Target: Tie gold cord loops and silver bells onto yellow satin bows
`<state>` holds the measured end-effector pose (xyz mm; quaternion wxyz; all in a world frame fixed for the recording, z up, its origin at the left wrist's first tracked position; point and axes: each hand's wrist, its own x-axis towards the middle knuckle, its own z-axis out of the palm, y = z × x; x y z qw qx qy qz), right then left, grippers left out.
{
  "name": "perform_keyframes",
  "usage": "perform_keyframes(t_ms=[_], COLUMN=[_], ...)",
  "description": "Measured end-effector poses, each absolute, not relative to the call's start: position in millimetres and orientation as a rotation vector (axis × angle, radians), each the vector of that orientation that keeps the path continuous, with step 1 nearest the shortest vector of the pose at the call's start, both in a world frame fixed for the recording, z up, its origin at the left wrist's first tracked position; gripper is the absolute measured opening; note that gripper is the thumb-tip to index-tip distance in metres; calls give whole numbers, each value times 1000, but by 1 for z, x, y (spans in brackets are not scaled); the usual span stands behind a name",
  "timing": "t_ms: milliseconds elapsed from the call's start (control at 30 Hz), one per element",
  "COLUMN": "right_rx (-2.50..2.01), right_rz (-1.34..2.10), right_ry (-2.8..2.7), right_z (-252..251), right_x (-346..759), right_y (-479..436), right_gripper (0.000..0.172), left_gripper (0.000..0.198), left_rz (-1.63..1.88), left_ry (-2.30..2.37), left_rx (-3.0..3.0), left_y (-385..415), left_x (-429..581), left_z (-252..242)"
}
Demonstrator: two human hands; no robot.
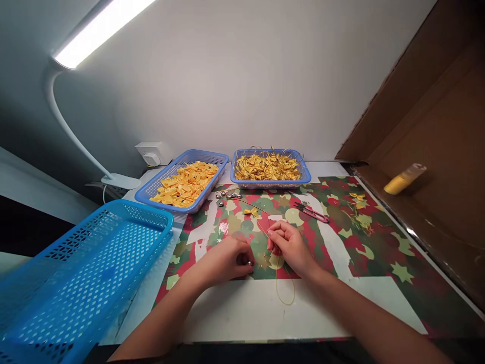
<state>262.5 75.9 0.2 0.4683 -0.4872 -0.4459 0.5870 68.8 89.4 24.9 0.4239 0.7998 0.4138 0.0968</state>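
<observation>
Yellow thread (pixel 287 304) is pinched by the right hand (pixel 291 248), its loop below that grip. One silver bell (pixel 249 263) is pinched by the left hand (pixel 230 255). The bell should be held still, the thread gripped near its tip.

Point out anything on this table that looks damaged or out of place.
The patterned table covering looks damaged: ragged white patches break its pattern, notably near the red snips. The small silvery pieces lie loose on it, though possibly set out deliberately.
</observation>
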Motion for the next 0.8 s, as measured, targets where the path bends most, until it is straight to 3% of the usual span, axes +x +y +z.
perform_keyframes(t_ms=[167, 300, 800], right_rx=[-1155, -1132, -1132], right_rz=[1464, 1399, 1284], right_ry=[-1287, -1458, -1513], right_z=[4, 5, 8], right_x=[261, 258, 258], right_y=[67, 61, 58], right_gripper=[20, 15, 14], left_gripper=[27, 43, 32], left_rz=[775, 883, 815], left_ry=[992, 939, 898], left_rx=[1274, 1023, 1120], left_y=[100, 100, 95], left_x=[71, 73, 77], left_z=[13, 9, 3])
